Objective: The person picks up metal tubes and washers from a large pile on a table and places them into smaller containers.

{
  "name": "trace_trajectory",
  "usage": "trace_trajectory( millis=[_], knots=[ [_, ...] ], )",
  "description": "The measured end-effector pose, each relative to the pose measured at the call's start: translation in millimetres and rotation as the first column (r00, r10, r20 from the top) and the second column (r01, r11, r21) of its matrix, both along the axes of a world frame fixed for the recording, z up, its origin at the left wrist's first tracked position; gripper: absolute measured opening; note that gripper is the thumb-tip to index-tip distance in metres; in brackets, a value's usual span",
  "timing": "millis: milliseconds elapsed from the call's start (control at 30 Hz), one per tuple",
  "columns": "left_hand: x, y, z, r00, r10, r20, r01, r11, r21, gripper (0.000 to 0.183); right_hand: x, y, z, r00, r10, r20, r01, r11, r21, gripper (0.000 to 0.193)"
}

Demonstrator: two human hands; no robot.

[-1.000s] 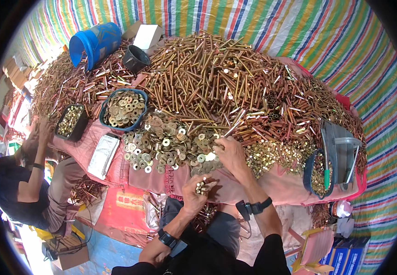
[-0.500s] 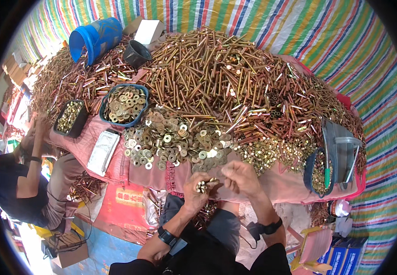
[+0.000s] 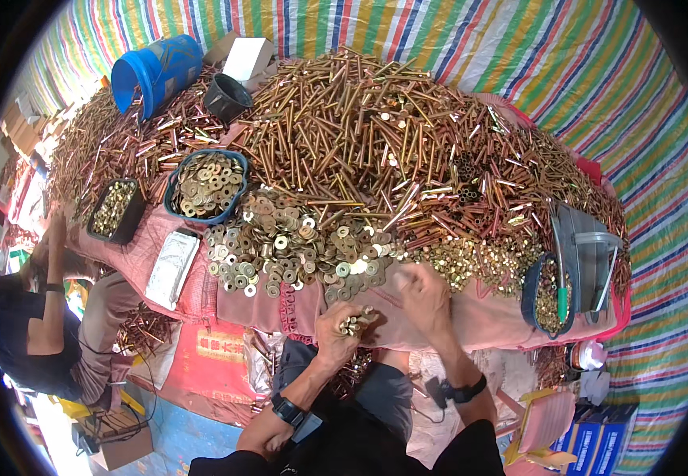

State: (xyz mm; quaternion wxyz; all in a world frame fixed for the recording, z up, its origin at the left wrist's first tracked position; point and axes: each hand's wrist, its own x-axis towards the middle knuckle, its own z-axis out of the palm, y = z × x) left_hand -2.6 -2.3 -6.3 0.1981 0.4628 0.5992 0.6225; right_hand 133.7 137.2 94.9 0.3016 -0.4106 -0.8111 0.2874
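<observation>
My left hand [image 3: 339, 332] is wrapped round a small bundle of bolts [image 3: 353, 324], their brassy ends showing at the top of the fist. To its right and a little farther off, my right hand [image 3: 425, 300] hovers over the pink cloth, its fingers curled together. What the right fingers hold, if anything, is too small to make out. Beyond the left hand lies a spread of flat washers [image 3: 288, 246]. A heap of small brassy nuts [image 3: 471, 262] is just past the right hand. Behind both rises a large pile of long coppery bolts [image 3: 344, 127].
A blue-rimmed tub of washers [image 3: 205, 186] and a black tray of nuts [image 3: 116, 210] stand left. Far left lie a blue bucket [image 3: 157, 75] and black pot [image 3: 229, 97]. Right are a nut basket [image 3: 546, 297] and grey bin [image 3: 586, 262]. A co-worker [image 3: 34, 333] sits left.
My right hand has moved slightly away from the left hand, to the right and farther off. The left hand keeps its hold on the bolts. The view has shifted slightly.
</observation>
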Motion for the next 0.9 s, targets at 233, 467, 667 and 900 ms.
trace_trajectory(
  millis=[233, 467, 667, 900],
  knots=[
    [2.8, -0.8, 2.1, 0.973, -0.050, 0.225, 0.052, 0.999, -0.003, 0.032, 6.2, 81.5, -7.2, 0.866, 0.054, 0.497, -0.230, 0.926, 0.299, 0.024],
    [2.0, -0.6, -10.3, 0.963, -0.077, 0.259, 0.074, 0.997, 0.022, 0.033, -1.8, 99.0, 1.7, 0.788, 0.185, 0.587, -0.443, 0.833, 0.333, 0.026],
    [-0.6, -1.6, -12.4, 0.975, -0.084, 0.208, 0.078, 0.996, 0.041, 0.030, -8.8, 106.1, 5.1, 0.623, 0.196, 0.757, -0.500, 0.845, 0.192, 0.027],
    [0.5, -0.3, -12.1, 0.962, -0.079, 0.262, 0.067, 0.996, 0.056, 0.026, -9.6, 103.6, 13.4, 0.591, 0.221, 0.776, -0.567, 0.798, 0.205, 0.022]
  ],
)
